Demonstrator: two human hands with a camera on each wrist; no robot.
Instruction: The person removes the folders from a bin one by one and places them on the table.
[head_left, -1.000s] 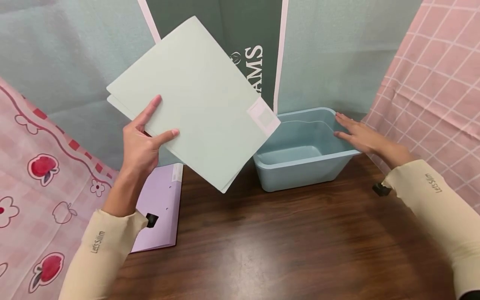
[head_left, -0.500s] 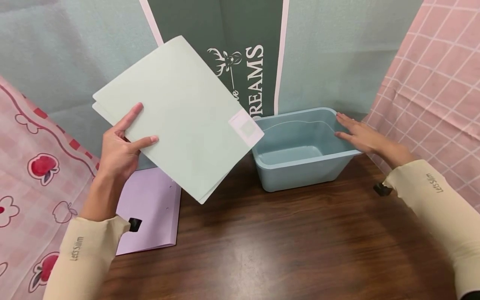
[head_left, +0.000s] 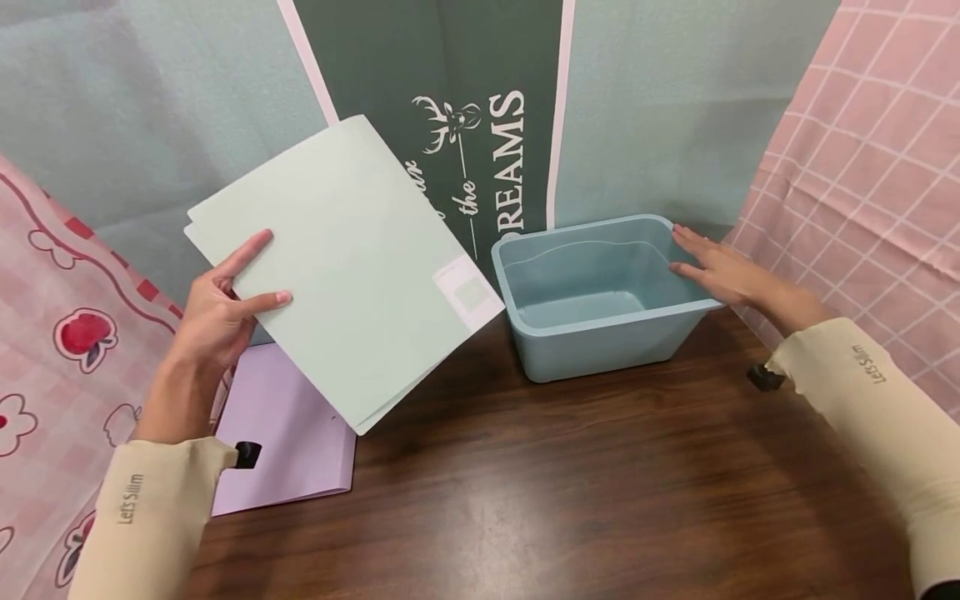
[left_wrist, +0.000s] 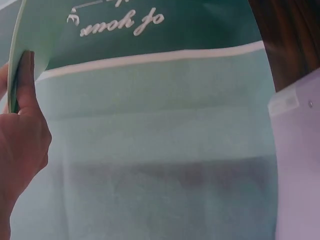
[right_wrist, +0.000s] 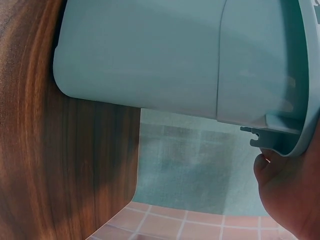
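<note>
My left hand (head_left: pixel 217 321) grips a pale green folder (head_left: pixel 341 250) by its left edge, thumb and forefinger lying over its front face. The folder hangs tilted in the air, a white label (head_left: pixel 469 293) at its right corner. Under it on the table lies a lilac folder (head_left: pixel 288 442), partly hidden; the left wrist view shows this lilac folder (left_wrist: pixel 302 165) at its right side. At the right, a blue-grey plastic bin (head_left: pixel 585 323) stands upright. My right hand (head_left: pixel 723 271) rests on the bin's right rim, fingers extended, and appears beside the rim in the right wrist view.
The dark wooden table (head_left: pixel 525 483) reaches from the bin toward me. Behind stands a grey-green cloth (head_left: pixel 675 108) with a dark printed band. A pink checked cloth (head_left: pixel 870 167) hangs at the right, an apple-patterned cloth (head_left: pixel 82 333) at the left.
My left hand has moved down and to the left with the pale green folder, uncovering more of the bin and the backdrop's print. The right hand has stayed on the bin rim.
</note>
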